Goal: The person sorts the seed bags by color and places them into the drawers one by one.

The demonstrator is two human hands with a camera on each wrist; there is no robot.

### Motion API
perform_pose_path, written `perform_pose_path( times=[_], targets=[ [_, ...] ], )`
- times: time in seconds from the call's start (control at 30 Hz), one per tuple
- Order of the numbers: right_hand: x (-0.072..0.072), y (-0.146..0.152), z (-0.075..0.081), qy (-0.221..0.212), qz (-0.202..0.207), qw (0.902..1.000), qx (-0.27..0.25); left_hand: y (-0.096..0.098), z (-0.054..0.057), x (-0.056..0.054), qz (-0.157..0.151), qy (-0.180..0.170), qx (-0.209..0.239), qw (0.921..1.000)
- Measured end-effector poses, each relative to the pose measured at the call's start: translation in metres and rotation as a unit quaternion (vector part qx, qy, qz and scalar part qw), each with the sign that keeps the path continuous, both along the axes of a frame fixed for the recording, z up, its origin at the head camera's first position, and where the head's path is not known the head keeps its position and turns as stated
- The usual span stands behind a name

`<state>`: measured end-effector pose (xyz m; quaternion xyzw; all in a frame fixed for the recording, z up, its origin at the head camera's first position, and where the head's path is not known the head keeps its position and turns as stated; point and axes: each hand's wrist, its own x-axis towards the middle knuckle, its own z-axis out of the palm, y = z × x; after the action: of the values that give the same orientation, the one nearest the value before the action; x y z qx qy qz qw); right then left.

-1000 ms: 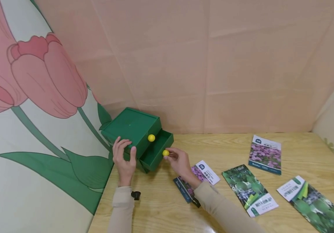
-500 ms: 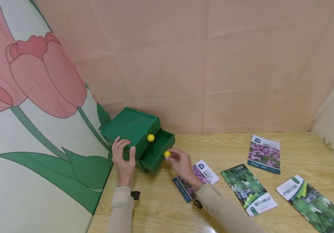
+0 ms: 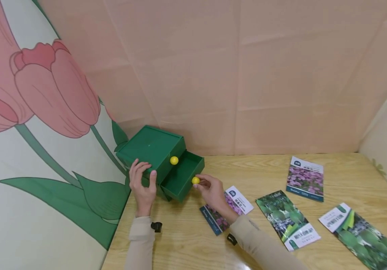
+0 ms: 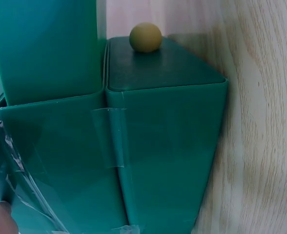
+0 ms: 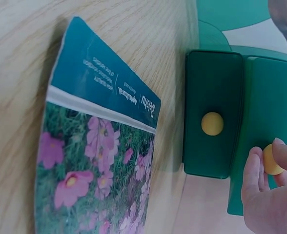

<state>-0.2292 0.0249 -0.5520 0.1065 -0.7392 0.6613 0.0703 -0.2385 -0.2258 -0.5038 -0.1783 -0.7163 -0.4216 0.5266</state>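
Note:
A green box of stacked drawers (image 3: 151, 144) stands at the table's left. Its middle drawer (image 3: 184, 189) is pulled out, and no contents show inside. My right hand (image 3: 211, 190) pinches that drawer's yellow knob (image 3: 196, 180) between thumb and fingers; the right wrist view shows the grip on the knob (image 5: 270, 161) close up. My left hand (image 3: 143, 187) rests against the box, fingers over the top edge and thumb on the near side. The top drawer's yellow knob (image 3: 174, 160) and the bottom drawer's knob (image 4: 145, 37) are untouched, with both drawers pushed in.
A flower seed packet (image 3: 217, 221) lies under my right forearm. Farther right are a green packet (image 3: 284, 215), another flower packet (image 3: 305, 178) and a second green packet (image 3: 365, 234). A tulip-printed wall (image 3: 58, 90) stands close behind the box's left side.
The middle drawer has slid slightly farther out, to the right and toward me, with my right hand on its knob. My left hand stays on the box.

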Motion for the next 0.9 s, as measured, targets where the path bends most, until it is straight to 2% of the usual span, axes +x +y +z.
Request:
perform_pose_path(
  times=[0.2, 0.27, 0.33, 0.4, 0.43, 0.53, 0.63, 0.9],
  targets=[
    [0.003, 0.003, -0.001, 0.005, -0.006, 0.9999, -0.009, 0.016, 0.022, 0.015, -0.008, 0.003, 0.009, 0.9999],
    [0.003, 0.004, -0.002, 0.003, -0.006, 0.9999, -0.014, 0.018, 0.026, 0.018, -0.009, 0.002, 0.010, 0.9999],
    [0.004, 0.006, -0.003, 0.004, -0.004, 0.9998, -0.021, 0.016, 0.022, 0.016, -0.008, 0.002, 0.009, 0.9999],
    [0.005, 0.007, -0.003, 0.001, -0.005, 0.9997, -0.022, 0.009, 0.012, 0.009, -0.007, 0.000, 0.006, 1.0000],
    [0.005, 0.007, -0.003, -0.003, -0.005, 0.9998, -0.021, 0.009, 0.012, 0.009, -0.008, 0.000, 0.005, 1.0000],
    [0.007, 0.009, -0.003, -0.009, -0.006, 0.9998, -0.014, 0.010, 0.015, 0.011, -0.009, 0.003, 0.006, 0.9999],
    [0.008, 0.010, -0.002, -0.015, -0.006, 0.9998, -0.009, 0.018, 0.029, 0.020, -0.011, 0.005, 0.008, 0.9999],
    [0.012, 0.014, -0.001, -0.013, -0.008, 0.9998, -0.013, 0.018, 0.030, 0.021, -0.010, 0.004, 0.009, 0.9999]
  ],
)
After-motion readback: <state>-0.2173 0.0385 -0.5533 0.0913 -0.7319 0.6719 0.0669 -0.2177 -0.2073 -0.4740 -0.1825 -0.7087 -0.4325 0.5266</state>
